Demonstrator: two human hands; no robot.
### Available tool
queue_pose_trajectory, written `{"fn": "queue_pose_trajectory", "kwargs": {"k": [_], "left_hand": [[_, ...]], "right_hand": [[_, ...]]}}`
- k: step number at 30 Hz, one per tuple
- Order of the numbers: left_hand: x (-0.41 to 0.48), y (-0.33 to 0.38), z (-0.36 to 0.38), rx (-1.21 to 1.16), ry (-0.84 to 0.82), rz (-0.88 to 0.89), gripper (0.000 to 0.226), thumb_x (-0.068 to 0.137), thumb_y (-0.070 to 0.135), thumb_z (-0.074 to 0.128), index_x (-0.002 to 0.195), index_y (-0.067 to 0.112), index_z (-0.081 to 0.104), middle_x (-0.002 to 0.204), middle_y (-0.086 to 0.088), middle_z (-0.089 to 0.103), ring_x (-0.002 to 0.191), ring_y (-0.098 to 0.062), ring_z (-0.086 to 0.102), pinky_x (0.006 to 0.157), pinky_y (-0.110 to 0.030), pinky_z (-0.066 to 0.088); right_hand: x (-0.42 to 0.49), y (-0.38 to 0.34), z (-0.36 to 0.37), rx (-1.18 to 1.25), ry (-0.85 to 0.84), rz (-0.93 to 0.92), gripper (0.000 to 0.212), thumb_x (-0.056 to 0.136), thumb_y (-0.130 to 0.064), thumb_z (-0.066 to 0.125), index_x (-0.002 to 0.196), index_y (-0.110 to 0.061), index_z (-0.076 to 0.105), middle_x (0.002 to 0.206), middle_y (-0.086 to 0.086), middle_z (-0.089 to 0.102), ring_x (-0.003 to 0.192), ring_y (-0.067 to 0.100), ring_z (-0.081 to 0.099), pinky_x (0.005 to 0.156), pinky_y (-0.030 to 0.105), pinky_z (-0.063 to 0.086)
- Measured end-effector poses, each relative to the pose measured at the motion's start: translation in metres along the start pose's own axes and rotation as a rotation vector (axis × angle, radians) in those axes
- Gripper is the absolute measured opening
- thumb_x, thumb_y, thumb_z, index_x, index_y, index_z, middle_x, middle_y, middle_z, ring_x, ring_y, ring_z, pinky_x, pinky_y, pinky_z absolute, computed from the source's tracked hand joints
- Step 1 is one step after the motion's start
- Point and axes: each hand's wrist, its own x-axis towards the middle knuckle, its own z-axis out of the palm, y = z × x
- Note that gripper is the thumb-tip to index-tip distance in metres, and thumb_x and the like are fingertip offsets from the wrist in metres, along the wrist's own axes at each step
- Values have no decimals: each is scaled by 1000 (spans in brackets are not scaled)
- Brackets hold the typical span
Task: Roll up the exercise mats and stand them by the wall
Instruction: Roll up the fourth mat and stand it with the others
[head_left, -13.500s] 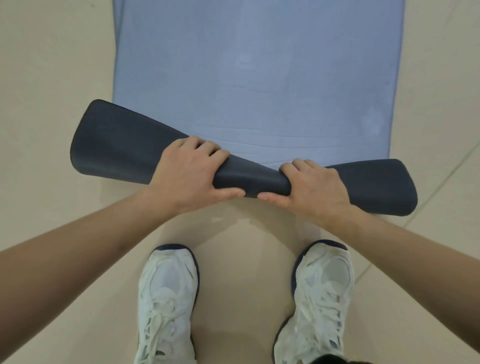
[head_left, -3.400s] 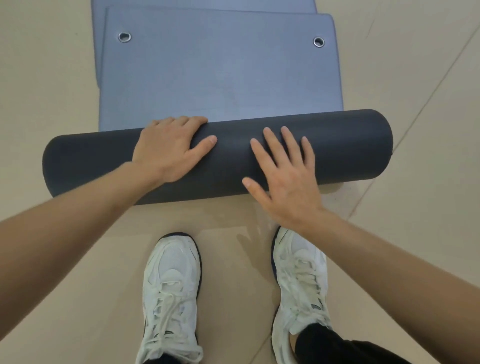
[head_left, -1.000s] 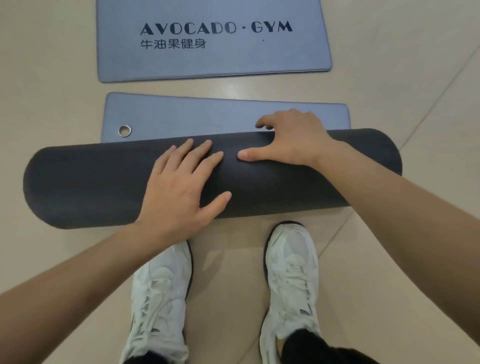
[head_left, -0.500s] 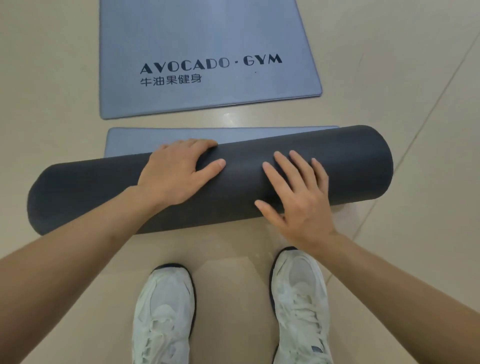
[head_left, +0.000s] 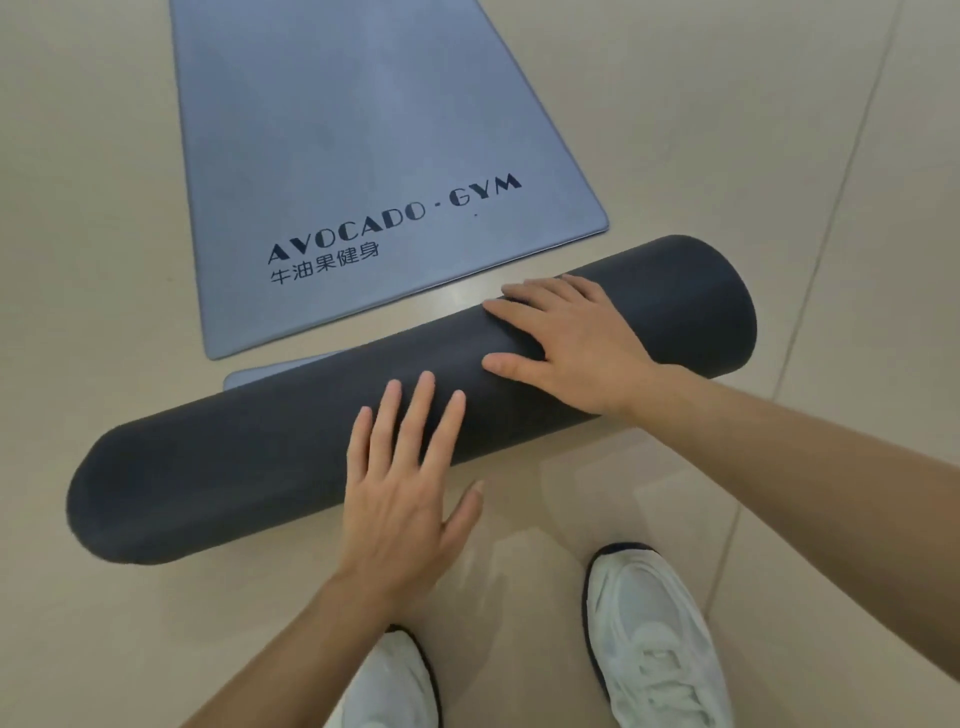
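The mat (head_left: 234, 483) lies on the floor (head_left: 104, 156) just ahead of my shoes (head_left: 660, 639). It is rolled almost to its end into a thick dark tube, slanting from near left to far right. Only a small blue-grey loose end (head_left: 270, 375) shows flat at its far side. Just beyond it, the second mat (head_left: 363, 130) lies unrolled, with a narrow strip of floor between them.

Neither hand is clamped on anything. My left hand (head_left: 400, 499) lies flat on the near face of the roll, fingers straight and spread, thumb out over the floor. My right hand (head_left: 571, 343) is laid over the crest further right, fingers draped along the top and thumb on the near face, pressing but not closing round.

The roll looks like foam: light for its bulk, soft enough to give under my palms, and springy enough to uncoil if I let go. The matte skin should grip well, so flat palms are enough for the last turn. The tube is too thick for one hand to circle. To lift it I would take it with both hands around the middle, one pinning the loose end against the roll. Held by one end, it would likely sag or slide out in a cone. Standing upright, it will probably need the wall and the seam turned inward.
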Motion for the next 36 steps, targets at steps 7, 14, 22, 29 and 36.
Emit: {"fn": "queue_pose_trajectory", "kwargs": {"k": [7,14,22,29,36], "left_hand": [[32,-17,3,48,61,-8,78,94,60,46,161,22,35,168,-10,30,156,-35,23,126,-51,14],[67,-24,-4,38,118,-69,71,92,58,47,154,22,46,159,-8,44,148,-33,38,122,-51,24],[98,-45,-11,94,-3,-39,108,73,88,46,158,24,33,160,-7,40,144,-35,36,116,-53,25],[137,-90,-22,138,-95,43,109,71,96,37,158,30,32,162,-7,38,145,-40,31,118,-59,22],[61,-13,5,14,209,54,65,92,48,63,152,28,50,161,-9,42,146,-41,38,115,-57,31]], "right_hand": [[-34,22,17,39,396,84,67,93,-64,58,142,-19,60,149,10,55,138,32,47,116,51,31],[-43,46,19,10,382,158,72,93,-61,58,154,-24,46,163,13,37,151,38,29,123,57,20],[-66,101,-7,469,154,627,104,82,-61,76,159,-53,7,158,8,26,141,31,38,114,37,37],[-56,67,-11,378,169,738,103,78,-71,73,160,-49,14,130,6,51,118,27,56,99,34,46],[-66,21,-27,481,117,767,96,80,-65,76,160,-37,32,146,-3,57,133,26,54,107,40,44]]}}
